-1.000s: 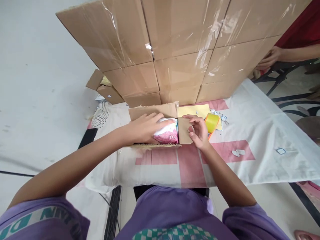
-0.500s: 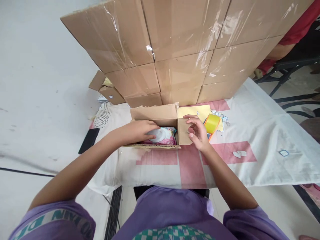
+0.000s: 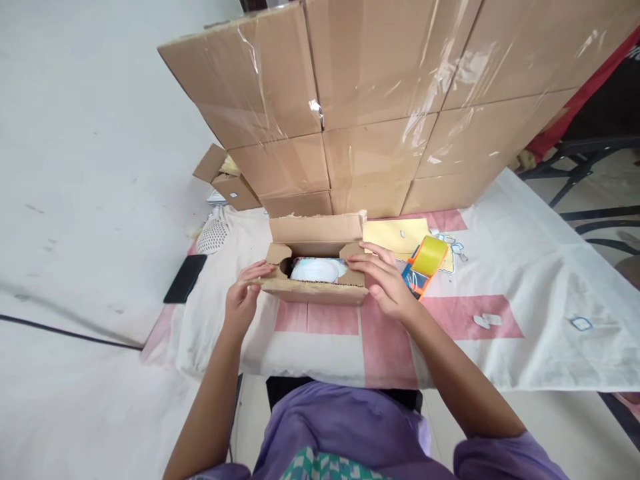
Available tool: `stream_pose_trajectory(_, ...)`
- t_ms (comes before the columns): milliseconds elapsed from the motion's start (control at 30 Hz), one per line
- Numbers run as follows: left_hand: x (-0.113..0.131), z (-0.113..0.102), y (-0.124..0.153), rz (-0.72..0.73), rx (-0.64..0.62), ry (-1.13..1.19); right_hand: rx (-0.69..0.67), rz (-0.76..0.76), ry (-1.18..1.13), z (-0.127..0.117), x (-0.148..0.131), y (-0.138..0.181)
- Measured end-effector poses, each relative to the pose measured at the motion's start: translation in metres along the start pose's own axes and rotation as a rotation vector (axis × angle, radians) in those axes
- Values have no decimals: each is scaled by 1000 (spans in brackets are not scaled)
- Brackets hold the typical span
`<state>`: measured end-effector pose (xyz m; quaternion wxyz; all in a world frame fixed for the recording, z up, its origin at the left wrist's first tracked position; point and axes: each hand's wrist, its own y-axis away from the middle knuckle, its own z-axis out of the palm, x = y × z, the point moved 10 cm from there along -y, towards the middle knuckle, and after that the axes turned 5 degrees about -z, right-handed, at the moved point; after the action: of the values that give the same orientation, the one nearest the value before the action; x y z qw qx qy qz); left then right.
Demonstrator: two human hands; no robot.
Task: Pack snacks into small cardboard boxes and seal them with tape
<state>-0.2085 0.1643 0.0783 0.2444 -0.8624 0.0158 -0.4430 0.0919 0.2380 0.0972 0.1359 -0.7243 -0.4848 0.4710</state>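
A small cardboard box (image 3: 315,295) stands on the cloth in front of me, its long back flap raised. Inside lies a soft pack with a white oval lid (image 3: 315,271), looking like wet wipes; most of its wrapper is hidden. At the box's left end, my left hand (image 3: 243,300) rests outstretched fingers on the short left flap (image 3: 278,254), which leans inward. My right hand (image 3: 386,283) lies over the short right flap (image 3: 353,252), fingers spread and pressing it inward. Both hands are open, touching the flaps without gripping them.
Large taped cartons (image 3: 380,147) form a wall behind the box. To the right lie a tape dispenser (image 3: 425,263) with yellow tape, a yellow sheet (image 3: 395,233) and scattered white labels (image 3: 487,321). A black phone (image 3: 185,279) and another open carton (image 3: 235,190) are at the left.
My left hand has come out of the box, off the pack, to its left end. My right hand has moved left onto the right flap. Both short flaps now lean inward over the pack's ends.
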Motion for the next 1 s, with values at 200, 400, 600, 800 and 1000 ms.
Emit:
stream_pose_trajectory(200,-18,8,0,-236,118,106,242,197,-199,-2,28,-2)
stream_pose_trajectory(400,2,5,1,-157,114,-30,317,298,-369,2,50,-10)
stream_pose_trajectory(600,33,-5,-8,-32,146,-180,330,292,-361,-5,43,-10)
stream_pose_trajectory(800,23,-10,0,48,183,69,284,226,-411,-6,29,-9)
stream_pose_trajectory(1000,27,-9,5,105,161,156,305,316,-344,-3,36,-19)
